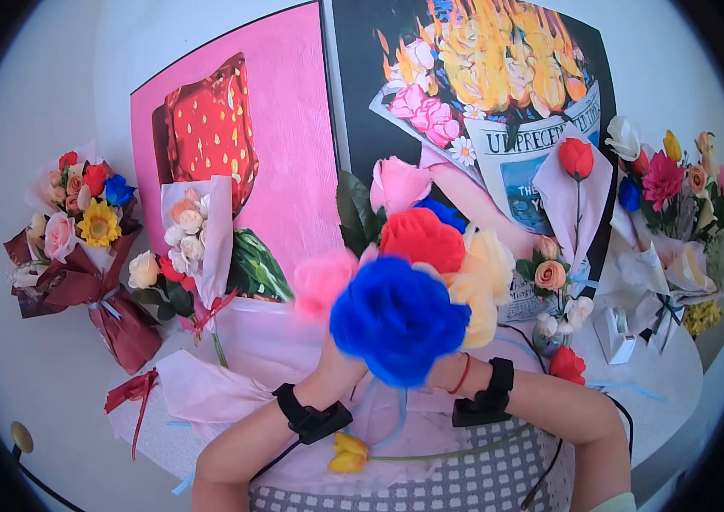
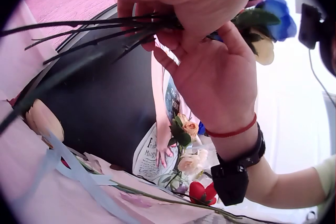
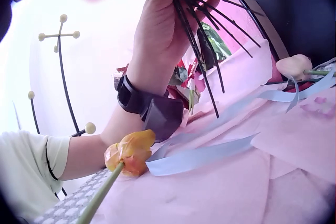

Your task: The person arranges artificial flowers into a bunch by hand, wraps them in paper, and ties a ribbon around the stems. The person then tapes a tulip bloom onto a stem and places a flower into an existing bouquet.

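Observation:
Both hands are raised over the table with a bunch of artificial flowers between them. In the head view a blue rose (image 1: 400, 320) faces the camera, with a red rose (image 1: 422, 239), pink blooms and cream petals behind it. My left hand (image 3: 163, 29) grips the dark stems (image 3: 202, 40), which fan out below its fingers in the right wrist view. My right hand (image 2: 218, 82), with a red cord at its wrist, pinches the bunch just under the blooms, its fingertips against the left hand. The blooms hide most of both hands in the head view.
Pink wrapping paper (image 3: 220, 182) with a pale blue ribbon (image 3: 205, 155) covers the table front. A yellow tulip (image 1: 347, 452) lies near the edge. Wrapped bouquets stand left and right, a tape dispenser (image 1: 616, 334) at right. Two paintings (image 1: 285, 102) lean behind.

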`<state>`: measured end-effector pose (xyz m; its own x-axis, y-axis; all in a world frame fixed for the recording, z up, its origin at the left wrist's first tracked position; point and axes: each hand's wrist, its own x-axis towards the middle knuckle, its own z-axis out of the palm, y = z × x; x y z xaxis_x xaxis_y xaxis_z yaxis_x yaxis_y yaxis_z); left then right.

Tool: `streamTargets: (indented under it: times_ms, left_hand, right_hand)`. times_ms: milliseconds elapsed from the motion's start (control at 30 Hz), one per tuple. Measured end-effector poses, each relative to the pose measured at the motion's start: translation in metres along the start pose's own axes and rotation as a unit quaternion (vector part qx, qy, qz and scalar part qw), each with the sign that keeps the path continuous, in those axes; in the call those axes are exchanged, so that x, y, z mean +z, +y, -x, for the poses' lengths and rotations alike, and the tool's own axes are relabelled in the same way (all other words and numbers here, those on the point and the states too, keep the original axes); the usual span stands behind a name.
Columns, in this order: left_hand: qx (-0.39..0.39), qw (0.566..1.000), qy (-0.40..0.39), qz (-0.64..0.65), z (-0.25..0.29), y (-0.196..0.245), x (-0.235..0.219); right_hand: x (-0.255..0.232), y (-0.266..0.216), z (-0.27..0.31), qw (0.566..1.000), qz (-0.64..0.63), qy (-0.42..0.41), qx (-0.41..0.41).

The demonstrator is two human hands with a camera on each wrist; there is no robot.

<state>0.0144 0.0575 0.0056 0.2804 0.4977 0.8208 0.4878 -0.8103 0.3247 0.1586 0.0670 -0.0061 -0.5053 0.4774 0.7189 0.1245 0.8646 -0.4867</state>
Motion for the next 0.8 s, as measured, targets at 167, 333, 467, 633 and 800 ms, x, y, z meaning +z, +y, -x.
streamTargets:
  times_ms: [167,333,467,633,800]
  left_hand:
    - [-0.063,0.995,-0.027,0.074,0.002,0.004,0.001]
    - [-0.089,0.991,-0.104,0.001,0.001,0.014,-0.002]
    - [-0.030,0.991,-0.125,0.024,-0.001,0.018,-0.013]
    - [-0.148,0.981,-0.044,0.119,-0.012,0.011,-0.016]
    - [-0.046,0.981,0.115,0.152,-0.025,0.003,-0.038]
  right_hand:
    - [-0.003,-0.041,-0.014,0.990,0.026,0.084,0.109]
    - [-0.006,-0.026,-0.006,0.991,0.049,0.112,0.048]
    - [-0.009,-0.002,-0.003,0.979,0.142,0.092,-0.115]
    - [-0.026,0.007,0.010,0.981,-0.181,-0.068,0.026]
    - [-0.038,0.003,0.026,0.963,-0.259,-0.043,0.058]
